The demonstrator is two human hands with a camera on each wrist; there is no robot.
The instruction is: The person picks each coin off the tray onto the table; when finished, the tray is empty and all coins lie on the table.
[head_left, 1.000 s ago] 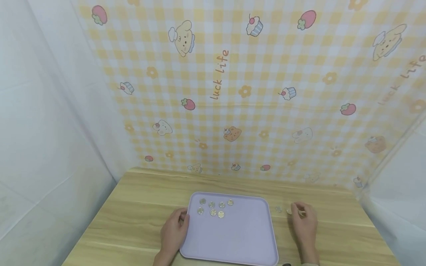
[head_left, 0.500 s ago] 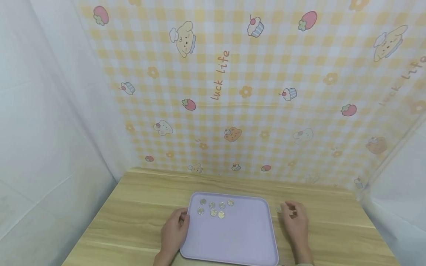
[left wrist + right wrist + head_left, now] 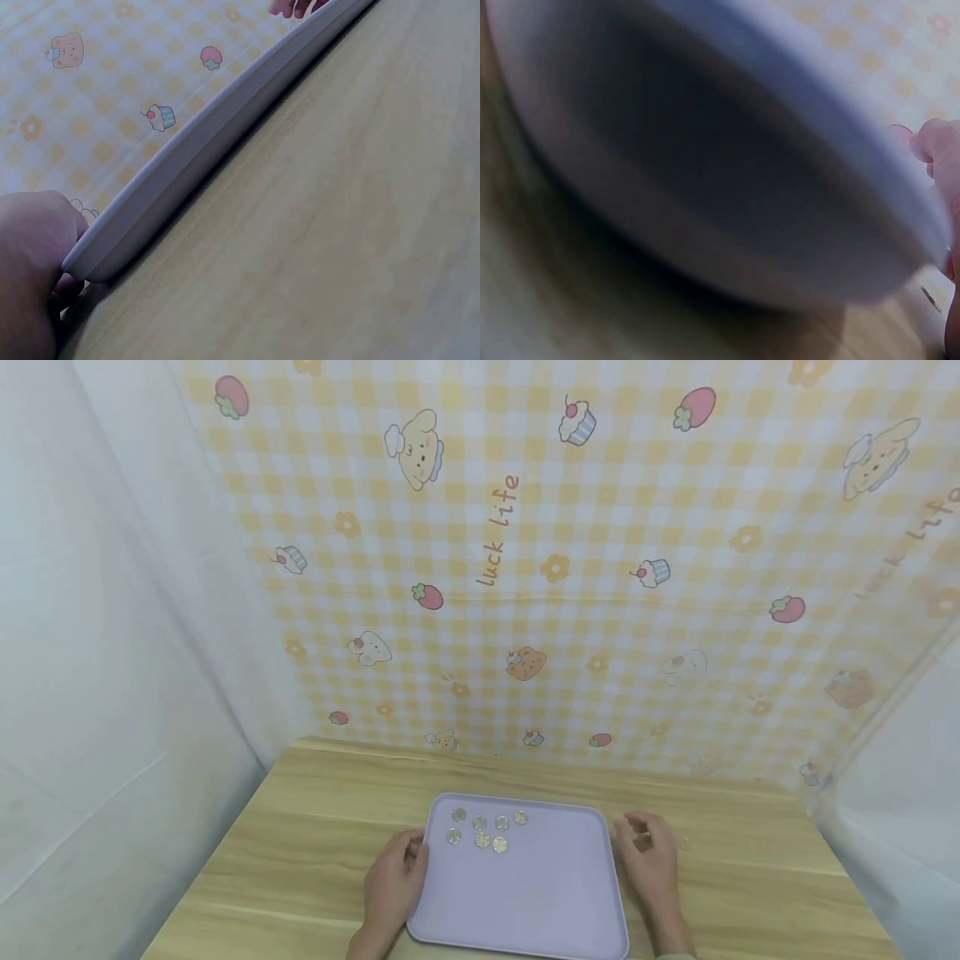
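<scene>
A lilac tray [image 3: 525,893] lies on the wooden table, with several coins [image 3: 482,841] spread over its far left part. My left hand [image 3: 395,878] grips the tray's left rim; in the left wrist view that hand [image 3: 34,262] has the rim between thumb and fingers. Just beyond the tray's right rim is my right hand [image 3: 651,860], fingers curled, with a small glint of a coin [image 3: 642,836] between them. Another coin [image 3: 686,843] lies on the table right of that hand. In the right wrist view the blurred tray [image 3: 727,172] covers much, and the right hand [image 3: 943,157] shows only partly.
The wooden table [image 3: 750,877] runs back to a yellow checked cloth [image 3: 570,635] with cartoon prints. White curtains [image 3: 112,693] hang at the left and right sides.
My right hand has moved left toward the tray, over the spot where a coin lay. The coin on its right has come into view. My left hand and the tray stay put.
</scene>
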